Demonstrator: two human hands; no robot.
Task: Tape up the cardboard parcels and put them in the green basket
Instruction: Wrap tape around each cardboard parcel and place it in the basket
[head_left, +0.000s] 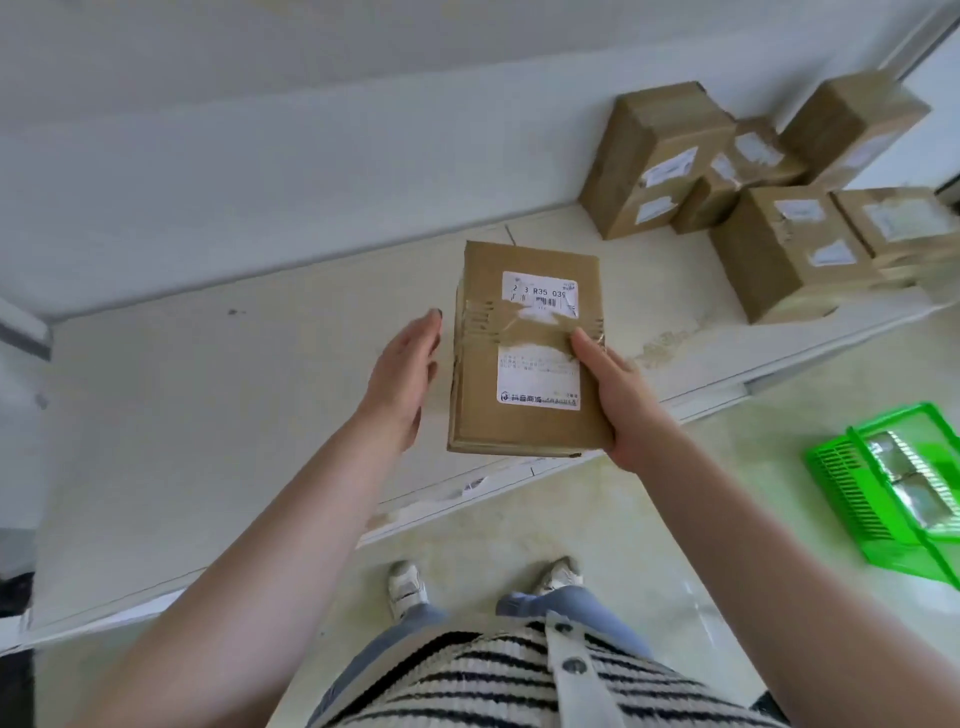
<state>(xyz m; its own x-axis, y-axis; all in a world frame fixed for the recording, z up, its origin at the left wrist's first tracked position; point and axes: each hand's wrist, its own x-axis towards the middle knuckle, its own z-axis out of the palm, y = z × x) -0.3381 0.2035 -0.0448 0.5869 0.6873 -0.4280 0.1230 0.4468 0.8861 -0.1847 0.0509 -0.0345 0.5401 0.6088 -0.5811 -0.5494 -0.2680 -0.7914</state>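
Held parcel (524, 358): one, taped.
Right hand (618, 400): grips it, thumb on top.
Left hand (402, 374): fingers straight, beside it.
Desk (208, 415) stack (753, 187): about five parcels.
Green basket (852, 493): one, on floor.

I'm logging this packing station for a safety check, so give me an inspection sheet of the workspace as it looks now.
Surface: pale table, worn and chipped along its front edge.
Job's things: taped parcel with labels, held over the table; green basket on the floor at the right, shiny packets inside.
Clutter: stack of boxes at the table's far right.
Grippers: right hand grips the parcel's right edge, thumb on the tape; left hand is open beside its left edge.
Cables: nothing seen.
Surroundings: white wall, glossy tiled floor.
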